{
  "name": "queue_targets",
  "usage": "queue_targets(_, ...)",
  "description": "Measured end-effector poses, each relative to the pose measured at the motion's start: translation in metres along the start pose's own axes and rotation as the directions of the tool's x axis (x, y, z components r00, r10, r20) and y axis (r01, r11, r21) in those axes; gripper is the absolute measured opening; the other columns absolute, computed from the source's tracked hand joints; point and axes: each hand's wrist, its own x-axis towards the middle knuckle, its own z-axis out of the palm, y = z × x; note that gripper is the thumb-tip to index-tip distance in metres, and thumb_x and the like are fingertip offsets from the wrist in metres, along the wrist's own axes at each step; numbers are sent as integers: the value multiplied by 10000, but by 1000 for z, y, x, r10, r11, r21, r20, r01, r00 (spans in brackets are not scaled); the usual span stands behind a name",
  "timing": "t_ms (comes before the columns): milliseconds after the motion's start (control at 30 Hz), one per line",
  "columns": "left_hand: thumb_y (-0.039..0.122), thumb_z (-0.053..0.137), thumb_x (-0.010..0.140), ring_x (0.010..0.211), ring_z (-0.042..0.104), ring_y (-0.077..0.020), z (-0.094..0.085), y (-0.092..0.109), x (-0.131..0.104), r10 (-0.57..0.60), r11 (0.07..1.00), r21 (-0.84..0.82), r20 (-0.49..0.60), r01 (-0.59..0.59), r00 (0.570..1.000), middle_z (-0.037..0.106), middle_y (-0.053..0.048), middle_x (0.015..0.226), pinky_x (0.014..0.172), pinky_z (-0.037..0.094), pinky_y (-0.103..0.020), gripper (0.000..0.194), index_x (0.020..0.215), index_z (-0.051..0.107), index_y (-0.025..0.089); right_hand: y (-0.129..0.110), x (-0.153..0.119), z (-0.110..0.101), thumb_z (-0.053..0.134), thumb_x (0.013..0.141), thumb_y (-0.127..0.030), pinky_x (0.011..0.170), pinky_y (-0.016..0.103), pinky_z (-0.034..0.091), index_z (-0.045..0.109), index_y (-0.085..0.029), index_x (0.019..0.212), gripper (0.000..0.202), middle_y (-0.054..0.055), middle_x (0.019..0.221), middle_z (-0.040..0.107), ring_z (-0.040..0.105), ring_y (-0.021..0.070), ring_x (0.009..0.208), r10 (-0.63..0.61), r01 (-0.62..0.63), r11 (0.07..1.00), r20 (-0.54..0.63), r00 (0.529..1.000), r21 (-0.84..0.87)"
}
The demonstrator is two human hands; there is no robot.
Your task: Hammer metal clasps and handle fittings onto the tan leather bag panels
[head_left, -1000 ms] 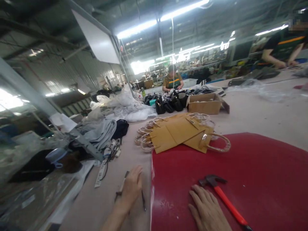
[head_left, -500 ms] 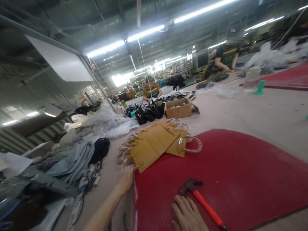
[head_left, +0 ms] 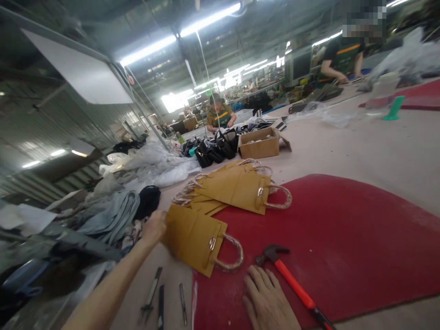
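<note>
Pinching, left fingers (head_left: 159, 220) held a flat mustard-yellow panel (head_left: 192, 240), probably light and bendy, by its well-suited edge; right fingers (head_left: 261, 280) lay part-spread, empty

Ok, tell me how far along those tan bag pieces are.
Handle and metal fitting already look attached on the tan piece in the left hand. The other tan pieces lie piled; whether they need work, I can't tell. The hammer lies unheld.

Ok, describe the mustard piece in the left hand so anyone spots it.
Start at the big red mat, then the pile of mustard pieces at its far left corner. Nearer the camera, one piece extends over the mat's left edge, loop handle pointing right. Only this one is in the left hand.
</note>
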Motion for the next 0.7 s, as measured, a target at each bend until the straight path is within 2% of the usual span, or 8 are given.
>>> queue_targets(100, 213, 464, 986, 1098, 648, -205, 31, 78, -19, 115, 989, -99, 52, -109, 992, 683, -105, 1162, 1009, 490, -303, 240, 1084, 679, 174, -3, 1, -4, 514, 934, -267, 1088, 406, 328, 647, -223, 1160, 265, 64, 1243, 705, 607, 242, 1156, 31, -32, 999, 29, 999, 39)
queue_targets(167, 300, 484, 996, 1091, 661, -186, 54, 123, -49, 189, 969, -180, 87, -172, 978, 691, -82, 1194, 1016, 496, -279, 250, 1056, 705, 200, -2, 2, -4, 519, 928, -264, 1070, 407, 344, 646, -223, 1153, 262, 66, 1230, 707, 615, 250, 1136, 17, -19, 999, 42, 999, 46)
queue_targets(300, 355, 557, 935, 1377, 505, -338, 84, 167, -134, 171, 942, -310, 116, -128, 978, 553, -197, 1452, 1179, 398, -475, 410, 1264, 649, 129, 1, 4, -4, 514, 922, -244, 1016, 416, 379, 630, -205, 1157, 265, 91, 1201, 705, 623, 267, 1106, -21, 20, 999, 42, 999, 41)
queue_targets(400, 400, 544, 941, 1505, 337, -350, 90, 159, -182, 121, 939, -335, 104, -80, 987, 397, -168, 1599, 1253, 284, -513, 528, 1422, 543, 184, 3, 6, -2, 504, 933, -259, 984, 438, 398, 620, -189, 1153, 258, 114, 1183, 700, 627, 285, 1086, -36, 33, 997, 43, 998, 63)
queue_targets(467, 435, 502, 960, 1521, 304, -349, 89, 137, -191, -27, 940, -338, 80, 52, 996, 367, -173, 1614, 1268, 240, -518, 544, 1441, 511, 181, 4, 7, -2, 504, 940, -273, 978, 450, 405, 618, -186, 1146, 251, 120, 1180, 695, 627, 294, 1082, -47, 42, 995, 60, 997, 88)
queue_targets(533, 435, 483, 967, 1507, 327, -361, 85, 106, -181, -259, 905, -335, 57, 263, 964, 389, -220, 1584, 1253, 249, -523, 575, 1445, 474, 117, 4, 8, -2, 502, 943, -276, 977, 456, 410, 617, -191, 1141, 245, 119, 1185, 688, 626, 295, 1082, -50, 41, 993, 80, 996, 110)
queue_targets(600, 392, 513, 956, 1468, 394, -356, 82, 70, -156, -467, 821, -339, 66, 460, 882, 462, -267, 1507, 1221, 306, -481, 601, 1435, 445, 36, 3, 9, -3, 497, 948, -280, 977, 459, 414, 614, -194, 1148, 247, 118, 1195, 682, 623, 296, 1087, -48, 37, 992, 93, 995, 120)
queue_targets(700, 306, 578, 940, 1373, 509, -367, 78, 20, -112, -617, 704, -353, 124, 616, 777, 548, -324, 1386, 1148, 393, -447, 543, 1354, 499, -37, 4, 11, -4, 494, 949, -287, 965, 461, 419, 609, -183, 1154, 257, 127, 1191, 681, 622, 299, 1074, -62, 53, 992, 80, 995, 112)
